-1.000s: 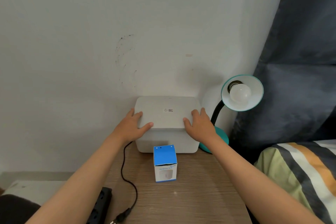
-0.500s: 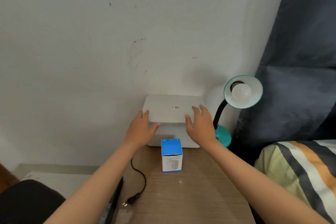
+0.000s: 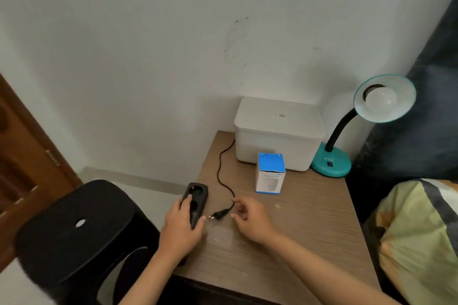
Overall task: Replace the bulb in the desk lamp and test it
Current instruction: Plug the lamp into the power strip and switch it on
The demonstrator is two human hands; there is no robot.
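A teal desk lamp [image 3: 330, 162] stands at the table's back right, its shade tilted toward me with a white bulb [image 3: 381, 100] in the socket, unlit. Its black cord [image 3: 219, 168] runs across the wooden table [image 3: 297, 225] to a loose plug [image 3: 219, 213]. My left hand [image 3: 182, 225] grips a black power strip [image 3: 197, 199] at the table's left edge. My right hand [image 3: 250, 218] hovers just right of the plug, fingers curled near the cord, not clearly touching it. A blue and white bulb box [image 3: 270, 173] stands upright mid-table.
A white lidded plastic box [image 3: 277, 131] sits against the wall behind the bulb box. A black stool [image 3: 74, 230] stands left of the table, with a wooden door [image 3: 22, 168] beyond. Striped bedding [image 3: 418, 235] lies at the right, under a dark curtain [image 3: 436, 82].
Both hands left the white box lid and came down to the table's front left. The left hand took hold of the power strip; the right hand moved to the lamp's plug. The view swung left.
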